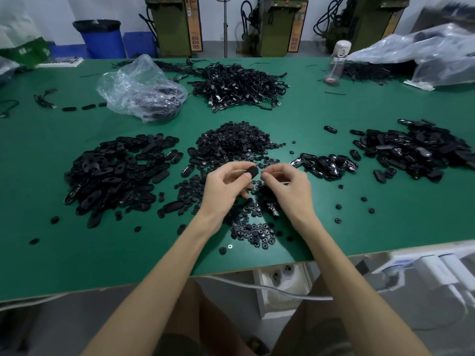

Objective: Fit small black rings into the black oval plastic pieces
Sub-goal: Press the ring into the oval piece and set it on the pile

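The person appears to be mid-fit. The left hand (226, 183) pinches a black oval plastic piece (252, 171) between thumb and fingers, above the middle of the green table (334, 235) toward its near edge. The right hand (285, 183) is curled with fingertips pinched just beside the oval; whether it holds a small black ring cannot be told. Next, the ring likely needs aligning and pressing in. The oval looks matte, flat, rounded.

On the worktop (308, 119), a ring heap (232, 141) lies centre, oval pieces (115, 173) to its left, more ovals (416, 150) right, a cord pile (239, 84) behind, a bag (141, 88) behind-left.
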The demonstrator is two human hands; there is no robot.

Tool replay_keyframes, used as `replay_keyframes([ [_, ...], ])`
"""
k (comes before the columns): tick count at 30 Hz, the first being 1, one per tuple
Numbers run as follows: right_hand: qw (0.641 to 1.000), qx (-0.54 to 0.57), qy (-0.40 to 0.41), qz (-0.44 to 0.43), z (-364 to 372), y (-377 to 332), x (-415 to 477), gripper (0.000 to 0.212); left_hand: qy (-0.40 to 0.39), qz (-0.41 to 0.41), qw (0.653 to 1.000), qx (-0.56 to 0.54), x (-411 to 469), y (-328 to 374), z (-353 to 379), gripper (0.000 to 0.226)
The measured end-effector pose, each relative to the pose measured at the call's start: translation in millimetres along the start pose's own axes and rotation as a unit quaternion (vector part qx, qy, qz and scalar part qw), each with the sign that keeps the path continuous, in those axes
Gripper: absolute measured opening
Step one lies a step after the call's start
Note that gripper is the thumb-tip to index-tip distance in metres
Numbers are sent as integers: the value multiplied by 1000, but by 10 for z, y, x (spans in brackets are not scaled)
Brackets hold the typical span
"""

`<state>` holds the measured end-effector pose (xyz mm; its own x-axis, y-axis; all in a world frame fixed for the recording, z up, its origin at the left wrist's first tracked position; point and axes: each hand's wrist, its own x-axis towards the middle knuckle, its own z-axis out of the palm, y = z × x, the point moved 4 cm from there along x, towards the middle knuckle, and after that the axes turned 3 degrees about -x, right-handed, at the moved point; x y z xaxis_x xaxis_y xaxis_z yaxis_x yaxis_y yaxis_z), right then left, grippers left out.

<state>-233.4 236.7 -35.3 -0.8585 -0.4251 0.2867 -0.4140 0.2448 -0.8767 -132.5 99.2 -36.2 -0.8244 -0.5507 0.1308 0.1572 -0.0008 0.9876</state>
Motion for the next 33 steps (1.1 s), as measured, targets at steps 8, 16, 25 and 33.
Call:
replay_keyframes([
  [8, 988, 150, -14, 28, -28, 85, 12, 6, 0, 8, 1000, -7, 0, -39, -12, 28],
  [16, 984, 177, -15, 34, -51, 79, 4, 5, 9, 14, 1000, -8, 12, -69, -15, 25],
  [25, 973, 223, -45, 31, -26, 58, -3, 11, 2, 24, 1000, 4, 12, -77, 0, 25],
  [33, 966, 250, -55, 42, -6, 61, -18, 8, 9, 32, 999, 5, 2, -69, -5, 24],
])
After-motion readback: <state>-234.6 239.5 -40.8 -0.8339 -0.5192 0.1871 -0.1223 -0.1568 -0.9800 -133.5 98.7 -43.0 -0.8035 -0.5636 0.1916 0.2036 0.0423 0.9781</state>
